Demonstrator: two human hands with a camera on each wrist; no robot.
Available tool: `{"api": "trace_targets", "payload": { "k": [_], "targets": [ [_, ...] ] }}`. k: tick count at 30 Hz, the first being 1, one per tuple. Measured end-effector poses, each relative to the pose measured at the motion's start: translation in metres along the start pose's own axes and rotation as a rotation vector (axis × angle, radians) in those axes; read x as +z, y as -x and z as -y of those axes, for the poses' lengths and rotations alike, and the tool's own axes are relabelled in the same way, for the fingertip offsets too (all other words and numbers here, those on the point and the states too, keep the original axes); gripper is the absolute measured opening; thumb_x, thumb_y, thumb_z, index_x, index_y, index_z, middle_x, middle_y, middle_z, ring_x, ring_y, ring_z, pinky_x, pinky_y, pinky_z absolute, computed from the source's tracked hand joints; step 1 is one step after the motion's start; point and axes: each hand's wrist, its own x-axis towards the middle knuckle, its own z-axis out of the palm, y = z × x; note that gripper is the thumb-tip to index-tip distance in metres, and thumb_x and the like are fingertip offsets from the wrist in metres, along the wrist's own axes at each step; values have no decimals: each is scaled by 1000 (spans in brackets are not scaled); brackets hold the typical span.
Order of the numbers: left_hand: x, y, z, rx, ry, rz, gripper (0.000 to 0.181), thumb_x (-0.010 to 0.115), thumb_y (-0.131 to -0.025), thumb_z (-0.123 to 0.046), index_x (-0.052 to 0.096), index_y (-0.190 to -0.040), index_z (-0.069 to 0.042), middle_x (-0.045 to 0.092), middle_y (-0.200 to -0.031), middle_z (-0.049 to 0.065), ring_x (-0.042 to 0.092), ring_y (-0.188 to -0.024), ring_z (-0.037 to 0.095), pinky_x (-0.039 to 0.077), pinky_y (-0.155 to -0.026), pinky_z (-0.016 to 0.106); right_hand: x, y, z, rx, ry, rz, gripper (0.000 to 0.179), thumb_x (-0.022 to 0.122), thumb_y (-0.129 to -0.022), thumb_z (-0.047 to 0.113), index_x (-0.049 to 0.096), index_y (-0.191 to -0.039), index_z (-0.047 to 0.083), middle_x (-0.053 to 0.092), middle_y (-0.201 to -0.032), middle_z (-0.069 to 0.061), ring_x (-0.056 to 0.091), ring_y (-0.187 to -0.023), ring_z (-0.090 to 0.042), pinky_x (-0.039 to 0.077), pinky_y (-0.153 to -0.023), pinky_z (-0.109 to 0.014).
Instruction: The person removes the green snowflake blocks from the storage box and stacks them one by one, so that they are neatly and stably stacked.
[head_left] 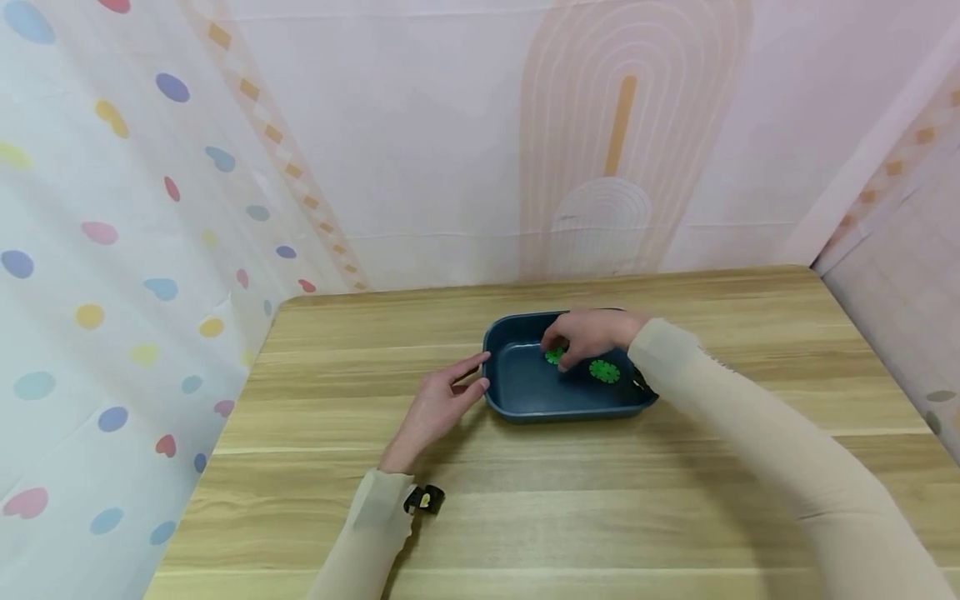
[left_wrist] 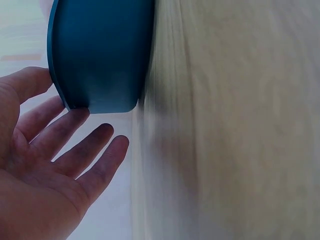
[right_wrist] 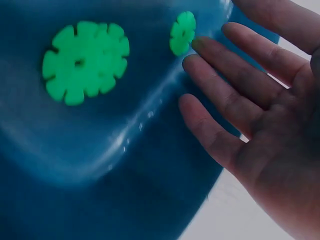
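Observation:
A dark blue rectangular tray [head_left: 513, 387] stands on the wooden table. Inside it lie two green notched discs, shaped like snowflake building pieces. The right-hand disc [head_left: 604, 372] lies flat on the tray floor, close under my right wrist. My right hand [head_left: 588, 333] reaches down over the other disc [head_left: 553, 357] and partly covers it. In the right wrist view its fingers are extended, with a fingertip right at that small disc [right_wrist: 182, 32]. My left hand [head_left: 442, 404] has its fingertips at the tray's left rim; the left wrist view shows them against the outer wall [left_wrist: 100, 55], fingers spread.
The table [head_left: 510, 517] has a wood-grain top. Behind it hangs a pale patterned curtain [head_left: 420, 150], and a dotted one [head_left: 135, 350] hangs on the left. A black strap [head_left: 426, 499] sits at my left cuff.

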Motion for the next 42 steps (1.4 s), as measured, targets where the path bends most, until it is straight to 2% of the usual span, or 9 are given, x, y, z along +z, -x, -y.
{"api": "trace_targets", "payload": {
  "k": [4,9,18,25,33,42],
  "targets": [
    [-1,1,-1,-2,10,5,43,64,-104,-23,61,-147,-16,56,-149,18,67,-120,33,59,-92,42,6,-6,5,-13,-5,14,46,73,-97,16,63,-141,6,63,-140,-11,59,-129,-25,46,-111,-45],
    [-1,1,0,10,12,9,44,65,-104,-23,60,-147,-15,55,-149,18,64,-126,33,57,-96,43,9,-12,8,-67,-42,20,45,73,-97,15,64,-140,7,64,-139,-8,59,-127,-24,46,-112,-45],
    [-2,0,1,24,27,8,44,64,-105,-22,60,-148,-13,55,-151,15,57,-134,31,55,-98,42,11,-20,-2,-97,-187,-59,44,73,-95,10,64,-139,5,66,-134,-8,61,-122,-23,51,-106,-42],
    [-3,1,1,26,34,13,44,64,-105,-21,60,-147,-12,55,-151,14,58,-134,29,55,-98,41,20,-22,-7,-117,-169,-106,42,74,-95,11,67,-136,6,68,-130,-6,63,-114,-20,54,-99,-37],
    [-3,3,0,31,63,14,45,64,-104,-18,59,-148,-9,54,-152,15,57,-134,31,55,-99,40,24,-21,-12,-97,-167,-139,44,76,-95,14,67,-137,7,66,-134,-8,62,-119,-21,53,-101,-39],
    [-6,7,0,15,38,16,43,64,-104,-20,60,-147,-12,55,-150,15,61,-130,29,56,-97,40,32,-29,-12,-189,-108,-126,38,77,-93,10,70,-130,5,64,-127,-7,63,-112,-21,54,-99,-39]
  ]
}}
